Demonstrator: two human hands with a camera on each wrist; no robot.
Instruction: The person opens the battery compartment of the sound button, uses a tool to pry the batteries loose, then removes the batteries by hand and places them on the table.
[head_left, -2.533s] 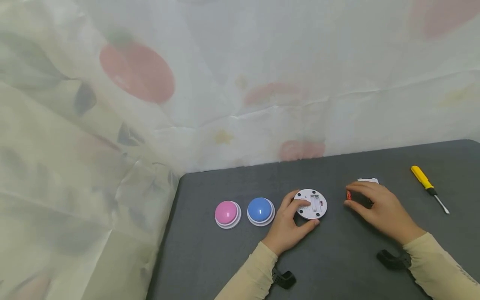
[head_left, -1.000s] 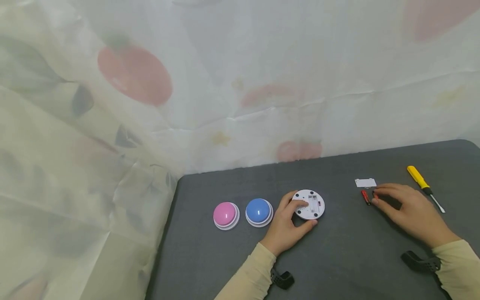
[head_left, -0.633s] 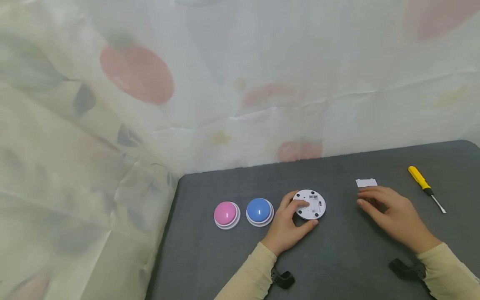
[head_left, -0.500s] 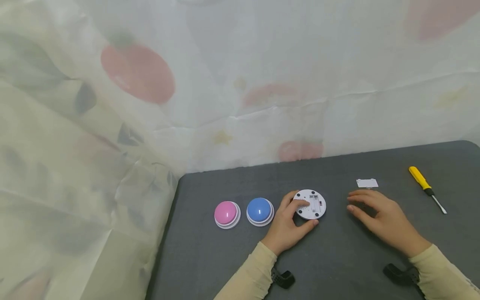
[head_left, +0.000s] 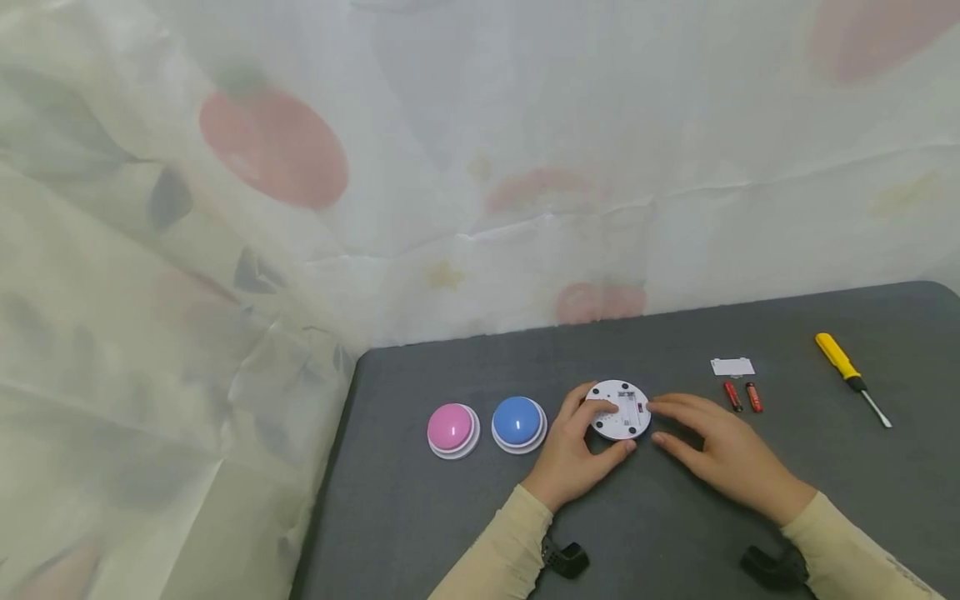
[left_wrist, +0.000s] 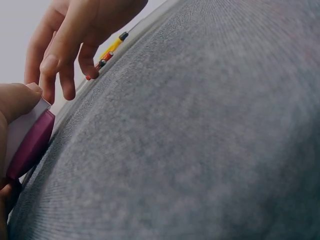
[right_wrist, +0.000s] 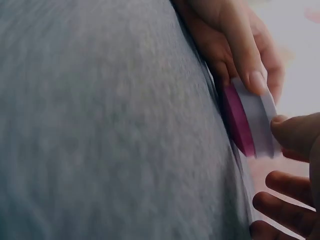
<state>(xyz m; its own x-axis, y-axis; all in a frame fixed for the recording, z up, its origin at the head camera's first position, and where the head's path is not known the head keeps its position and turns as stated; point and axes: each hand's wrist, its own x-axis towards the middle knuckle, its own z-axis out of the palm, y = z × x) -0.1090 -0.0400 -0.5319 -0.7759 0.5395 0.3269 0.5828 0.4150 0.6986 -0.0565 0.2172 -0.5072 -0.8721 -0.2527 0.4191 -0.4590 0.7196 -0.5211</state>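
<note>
My left hand [head_left: 573, 454] grips a round push button [head_left: 622, 425] by its rim, white base facing up. A bare battery compartment and a small switch show on that underside. In the left wrist view its purple dome [left_wrist: 32, 145] points down toward the table. My right hand [head_left: 731, 454] is at the base's right edge with index finger and thumb spread, one fingertip right at the rim near the switch. In the right wrist view the other right fingers [right_wrist: 287, 212] hang loosely beside it. Two red batteries [head_left: 732, 397] lie side by side beyond the right hand.
Above the batteries lies a white battery cover [head_left: 732, 367]. A yellow-handled screwdriver [head_left: 838, 354] is at the far right. Left of my left hand stand a blue button [head_left: 517, 420] and a pink button [head_left: 451, 427]. A patterned curtain [head_left: 450, 167] hangs behind the grey table [head_left: 420, 517].
The right hand has let go of the second battery beside the first, then moved left to the edge of the push button. The left hand has kept its hold.
</note>
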